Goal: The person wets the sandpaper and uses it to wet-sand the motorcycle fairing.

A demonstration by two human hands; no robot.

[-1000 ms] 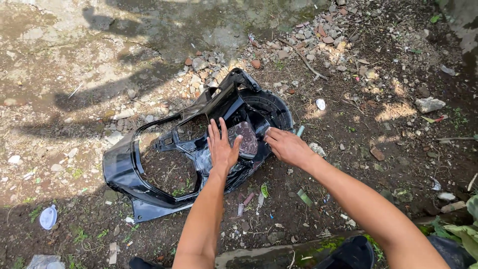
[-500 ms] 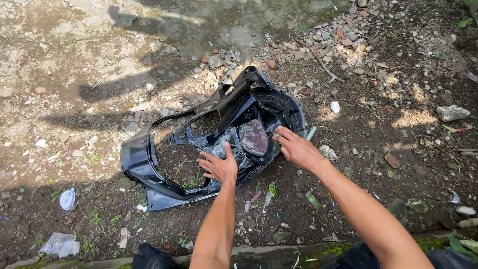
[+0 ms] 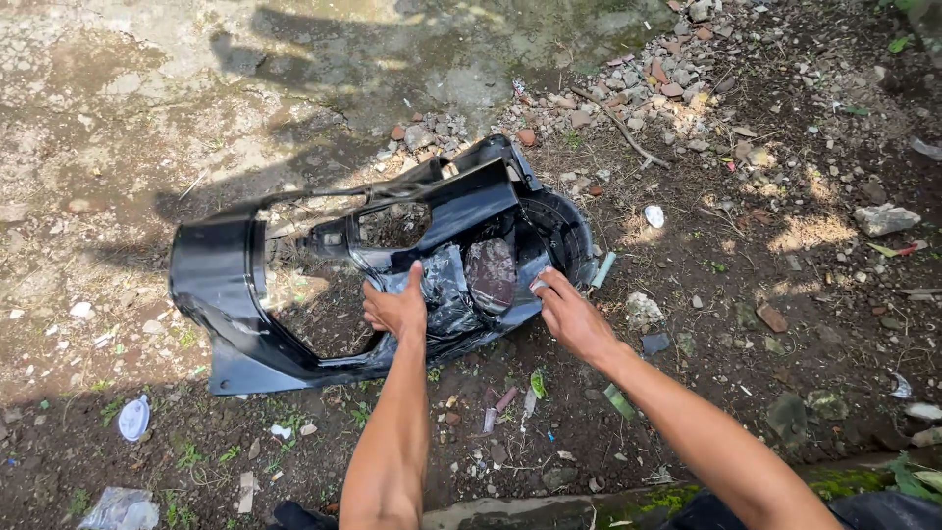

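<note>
A black plastic motorcycle body panel (image 3: 228, 285) lies on bare dirt, glossy, with large cut-out openings. My left hand (image 3: 396, 308) grips the panel's near edge beside a crumpled dark plastic sheet (image 3: 446, 291). A reddish-brown flat stone (image 3: 490, 273) rests inside the panel's right hollow. My right hand (image 3: 569, 316) touches the panel's right rim with its fingertips, close to the stone; whether it grips is unclear.
A heap of broken brick and pebbles (image 3: 638, 93) lies beyond the panel. A grey rock (image 3: 885, 218) sits far right. White scraps (image 3: 133, 417) and a clear plastic bag (image 3: 120, 509) lie at lower left. A mossy concrete curb (image 3: 549, 507) runs along the bottom.
My left hand came off the stone and slid left and nearer, onto the panel's near edge. The right hand stayed at the right rim. The view shifted slightly.
</note>
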